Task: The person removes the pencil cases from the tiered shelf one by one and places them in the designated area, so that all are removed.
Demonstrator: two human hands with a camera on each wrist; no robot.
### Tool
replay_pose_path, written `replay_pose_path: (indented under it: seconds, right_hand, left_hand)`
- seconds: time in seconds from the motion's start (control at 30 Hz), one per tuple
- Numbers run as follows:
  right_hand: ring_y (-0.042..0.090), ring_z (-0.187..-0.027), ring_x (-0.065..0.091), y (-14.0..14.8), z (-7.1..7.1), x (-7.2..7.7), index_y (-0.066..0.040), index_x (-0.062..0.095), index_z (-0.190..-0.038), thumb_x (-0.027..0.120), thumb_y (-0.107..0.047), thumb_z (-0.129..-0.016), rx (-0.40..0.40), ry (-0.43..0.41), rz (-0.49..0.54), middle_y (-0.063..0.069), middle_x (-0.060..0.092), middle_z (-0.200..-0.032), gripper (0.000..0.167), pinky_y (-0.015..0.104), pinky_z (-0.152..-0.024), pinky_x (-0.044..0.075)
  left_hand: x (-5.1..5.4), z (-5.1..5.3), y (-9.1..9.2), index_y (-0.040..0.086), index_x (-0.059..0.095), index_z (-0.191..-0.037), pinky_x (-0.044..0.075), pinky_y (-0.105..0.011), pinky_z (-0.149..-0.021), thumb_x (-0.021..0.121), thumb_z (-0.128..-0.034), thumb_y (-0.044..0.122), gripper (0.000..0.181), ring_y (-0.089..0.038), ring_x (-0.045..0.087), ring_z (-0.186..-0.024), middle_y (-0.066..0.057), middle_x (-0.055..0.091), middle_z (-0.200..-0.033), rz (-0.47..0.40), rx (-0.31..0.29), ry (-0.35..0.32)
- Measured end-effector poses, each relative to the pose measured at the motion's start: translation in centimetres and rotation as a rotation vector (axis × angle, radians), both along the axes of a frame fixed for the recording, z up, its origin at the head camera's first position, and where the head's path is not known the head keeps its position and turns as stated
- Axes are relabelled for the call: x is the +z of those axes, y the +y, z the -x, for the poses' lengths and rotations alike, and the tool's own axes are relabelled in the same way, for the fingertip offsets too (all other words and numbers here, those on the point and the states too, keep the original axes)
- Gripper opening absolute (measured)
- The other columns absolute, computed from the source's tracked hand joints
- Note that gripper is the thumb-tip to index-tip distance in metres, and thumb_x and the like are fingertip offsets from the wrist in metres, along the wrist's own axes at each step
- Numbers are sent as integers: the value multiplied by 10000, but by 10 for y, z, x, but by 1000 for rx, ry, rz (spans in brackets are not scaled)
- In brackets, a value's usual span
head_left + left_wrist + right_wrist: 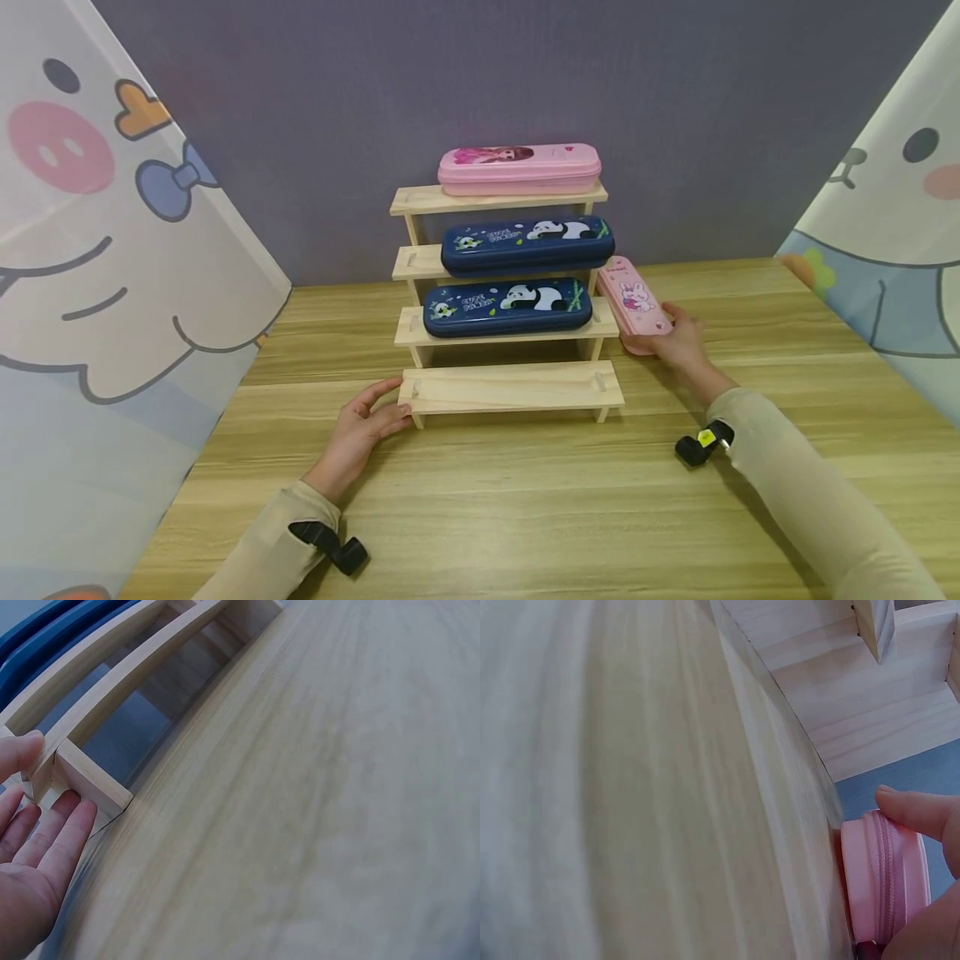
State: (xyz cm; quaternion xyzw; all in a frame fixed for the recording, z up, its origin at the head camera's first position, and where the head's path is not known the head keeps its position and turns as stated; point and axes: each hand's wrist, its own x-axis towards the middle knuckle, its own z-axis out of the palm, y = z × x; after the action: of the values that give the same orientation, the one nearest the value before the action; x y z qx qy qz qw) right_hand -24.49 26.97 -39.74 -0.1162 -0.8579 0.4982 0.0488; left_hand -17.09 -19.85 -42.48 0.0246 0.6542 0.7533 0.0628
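Observation:
My right hand (681,340) grips the near end of a pink pencil case (632,292) with a bunny picture, its thumb and fingers on opposite sides. This case lies on the table beside the right side of a stepped wooden stand (510,387). A zip runs along the case's pink side (889,877) in the right wrist view. My left hand (365,425) holds the left end of the lowest step between thumb and fingers. In the left wrist view, fingertips (86,810) touch the step's end support (94,776).
A pink case (520,170) sits on the top step. Two navy panda cases lie below it, an upper one (528,246) and a lower one (507,307). The lowest step shows bare wood. Behind is a grey wall (337,167); printed cartoon panels flank the wooden table (480,500).

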Motion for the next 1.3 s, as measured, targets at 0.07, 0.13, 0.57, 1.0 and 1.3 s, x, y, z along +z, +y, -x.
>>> replay_pose_path:
  seconds: [0.07, 0.13, 0.57, 1.0, 1.3]
  right_hand:
    - [458, -1259, 272, 0, 0, 0, 102, 150, -1537, 825, -152, -807, 9, -1, -6, 382, 192, -1453, 1027, 570, -1129, 278]
    - [447, -1225, 286, 0, 0, -1, 111, 166, -1530, 829, -165, -805, 10, 1, -23, 375, 213, -1426, 1021, 557, -1102, 301]
    - [452, -1194, 280, 6, 0, -1, 116, 102, -1532, 817, -211, -823, 80, -12, -36, 399, 202, -1414, 1060, 582, -1081, 297]
    - [367, -1125, 384, 13, -4, 2, 113, 55, -1534, 788, -193, -851, 121, -36, 22, 363, 314, -1329, 1048, 361, -910, 417]
    - [281, -1026, 409, 19, -6, 10, 124, 41, -1527, 750, -115, -858, 158, -25, 52, 322, 357, -1248, 1004, 167, -716, 416]
  left_hand:
    - [0, 0, 0, -147, 376, -1427, 594, -304, -849, 592, -921, -106, 551, -143, 691, -935, -225, 595, -1179, 0, 1, -1]
    - [0, 0, 1, -147, 378, -1426, 594, -303, -847, 592, -919, -107, 551, -143, 692, -932, -227, 597, -1174, 0, 2, -1]
    - [1, -1, 0, -144, 376, -1429, 595, -303, -846, 587, -920, -110, 553, -142, 691, -928, -211, 594, -1173, 2, 1, -2]
    - [1, -1, 0, -148, 377, -1428, 595, -300, -843, 590, -920, -110, 552, -141, 689, -921, -229, 548, -1220, 5, 2, 1]
    - [1, -1, 1, -154, 372, -1426, 596, -301, -841, 588, -917, -117, 554, -143, 689, -925, -225, 569, -1195, 0, 1, 5]
